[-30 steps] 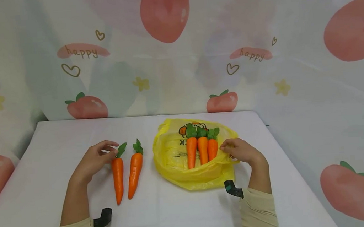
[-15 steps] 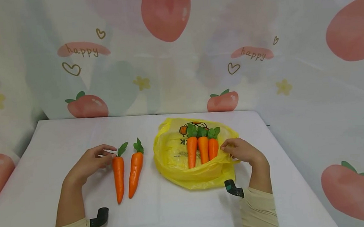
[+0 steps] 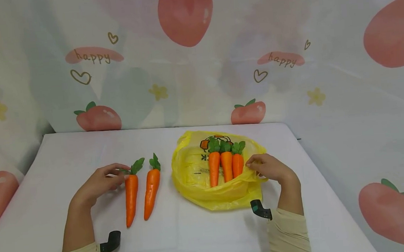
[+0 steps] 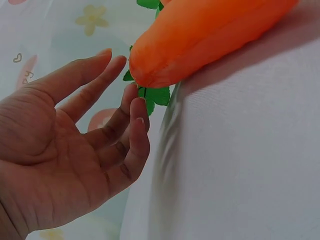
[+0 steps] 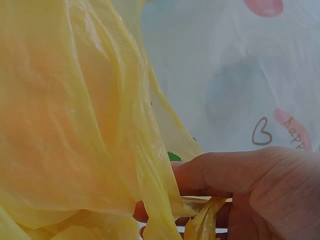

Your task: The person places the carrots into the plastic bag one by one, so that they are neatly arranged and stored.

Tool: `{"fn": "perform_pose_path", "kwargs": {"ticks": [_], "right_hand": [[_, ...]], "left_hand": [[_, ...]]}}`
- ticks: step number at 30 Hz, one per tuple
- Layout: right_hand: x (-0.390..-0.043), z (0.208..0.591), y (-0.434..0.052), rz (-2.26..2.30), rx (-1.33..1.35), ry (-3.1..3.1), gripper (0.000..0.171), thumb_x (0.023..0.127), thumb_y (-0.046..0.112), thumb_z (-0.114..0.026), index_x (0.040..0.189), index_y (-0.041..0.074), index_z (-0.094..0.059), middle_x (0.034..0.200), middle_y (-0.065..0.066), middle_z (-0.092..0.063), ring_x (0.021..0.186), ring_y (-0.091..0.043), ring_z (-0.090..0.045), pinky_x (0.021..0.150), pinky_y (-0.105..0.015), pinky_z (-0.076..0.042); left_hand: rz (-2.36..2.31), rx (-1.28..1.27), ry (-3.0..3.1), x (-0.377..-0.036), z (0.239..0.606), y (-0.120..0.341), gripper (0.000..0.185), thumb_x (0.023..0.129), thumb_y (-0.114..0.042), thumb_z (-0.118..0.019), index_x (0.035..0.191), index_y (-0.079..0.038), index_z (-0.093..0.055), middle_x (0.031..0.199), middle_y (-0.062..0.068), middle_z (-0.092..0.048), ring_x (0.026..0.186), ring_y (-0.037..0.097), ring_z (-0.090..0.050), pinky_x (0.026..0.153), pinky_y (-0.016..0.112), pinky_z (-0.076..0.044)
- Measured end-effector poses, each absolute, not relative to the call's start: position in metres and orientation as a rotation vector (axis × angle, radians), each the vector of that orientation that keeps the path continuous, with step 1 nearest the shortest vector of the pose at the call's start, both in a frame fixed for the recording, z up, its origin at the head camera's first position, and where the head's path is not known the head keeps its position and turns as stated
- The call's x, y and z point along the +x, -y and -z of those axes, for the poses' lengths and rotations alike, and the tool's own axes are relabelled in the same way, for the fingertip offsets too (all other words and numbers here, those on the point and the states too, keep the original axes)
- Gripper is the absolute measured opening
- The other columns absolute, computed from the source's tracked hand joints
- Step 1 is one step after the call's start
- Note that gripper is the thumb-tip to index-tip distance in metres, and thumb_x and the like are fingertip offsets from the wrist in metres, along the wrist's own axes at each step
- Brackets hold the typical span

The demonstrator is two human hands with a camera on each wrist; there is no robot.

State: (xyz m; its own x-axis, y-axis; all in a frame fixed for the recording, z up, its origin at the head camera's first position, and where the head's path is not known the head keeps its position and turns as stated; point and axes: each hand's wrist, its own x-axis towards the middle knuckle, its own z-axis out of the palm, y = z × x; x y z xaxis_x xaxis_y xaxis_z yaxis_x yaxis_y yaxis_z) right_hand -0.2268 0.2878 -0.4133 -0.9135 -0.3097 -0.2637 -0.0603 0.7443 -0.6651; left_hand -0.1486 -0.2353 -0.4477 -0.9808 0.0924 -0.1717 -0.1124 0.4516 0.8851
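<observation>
The carrot nearest the left hand is a smooth orange toy, thick at the top and tapering to a point, with a flat green leaf tuft at its wide end. It lies on the white table, left of the yellow bag, with its tip toward the person and its leaves toward the far edge. The left hand sits just left of it, fingers loosely spread and only slightly bent; the left wrist view shows the fingertips at the leaves, touching or nearly touching them, with nothing gripped.

A second carrot of the same kind lies between the first one and the bag, close beside the first and roughly parallel to it. Three more carrots lie side by side in the open mouth of the bag, leaves pointing away from the person. The bag is thin, crinkled plastic with a printed picture on its far side. The right hand is at the bag's right edge, thumb and fingers pinching a fold of the plastic there.

Nothing lies between the left hand and the first carrot. Behind the bag hangs a pale curtain printed with peaches, hearts and the word happy
</observation>
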Motion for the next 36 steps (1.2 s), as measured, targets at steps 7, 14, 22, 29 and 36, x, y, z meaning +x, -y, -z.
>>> {"fn": "perform_pose_path", "kwargs": {"ticks": [7, 14, 22, 29, 36], "right_hand": [[-0.225, 0.411, -0.289, 0.965, -0.308, -2.584, 0.025, 0.106, 0.019, -0.055, 0.118, 0.0, -0.068, 0.109, -0.011, -0.063, 0.091, -0.028, -0.058, 0.083, -0.047, -0.054], [-0.225, 0.412, -0.287, 0.961, -0.307, -2.586, 0.025, 0.106, 0.019, -0.056, 0.118, 0.001, -0.069, 0.109, -0.011, -0.064, 0.091, -0.029, -0.059, 0.083, -0.047, -0.054], [-0.227, 0.413, -0.286, 0.935, -0.277, -2.584, 0.025, 0.107, 0.019, -0.054, 0.118, 0.003, -0.069, 0.109, -0.01, -0.063, 0.093, -0.029, -0.058, 0.083, -0.044, -0.054], [-0.228, 0.415, -0.286, 0.94, -0.274, -2.578, 0.025, 0.107, 0.019, -0.055, 0.119, 0.002, -0.069, 0.108, -0.01, -0.063, 0.093, -0.029, -0.058, 0.085, -0.047, -0.054], [-0.227, 0.414, -0.286, 0.946, -0.298, -2.581, 0.026, 0.106, 0.02, -0.056, 0.118, 0.002, -0.069, 0.106, -0.01, -0.063, 0.092, -0.029, -0.058, 0.083, -0.047, -0.055]], "left_hand": [[-1.55, -0.027, -2.458, -0.148, 0.455, 0.235, 0.042, 0.097, -0.027, -0.075, 0.134, -0.008, -0.067, 0.128, 0.015, -0.062, 0.11, 0.032, -0.06, 0.084, 0.038, -0.053], [-1.584, 0.012, -2.429, -0.148, 0.464, 0.241, 0.05, 0.094, -0.032, -0.078, 0.137, -0.01, -0.067, 0.136, 0.014, -0.061, 0.112, 0.031, -0.059, 0.086, 0.039, -0.053], [-1.589, 0.08, -2.416, -0.149, 0.466, 0.245, 0.051, 0.092, -0.023, -0.081, 0.139, -0.008, -0.066, 0.129, 0.014, -0.062, 0.105, 0.03, -0.059, 0.081, 0.036, -0.054], [-1.577, 0.153, -2.44, -0.148, 0.467, 0.247, 0.049, 0.093, -0.021, -0.079, 0.139, -0.009, -0.066, 0.128, 0.013, -0.063, 0.103, 0.03, -0.058, 0.078, 0.034, -0.054], [-1.571, 0.172, -2.473, -0.148, 0.47, 0.248, 0.047, 0.093, -0.02, -0.079, 0.137, -0.007, -0.067, 0.128, 0.014, -0.063, 0.099, 0.031, -0.058, 0.074, 0.032, -0.054]]}}
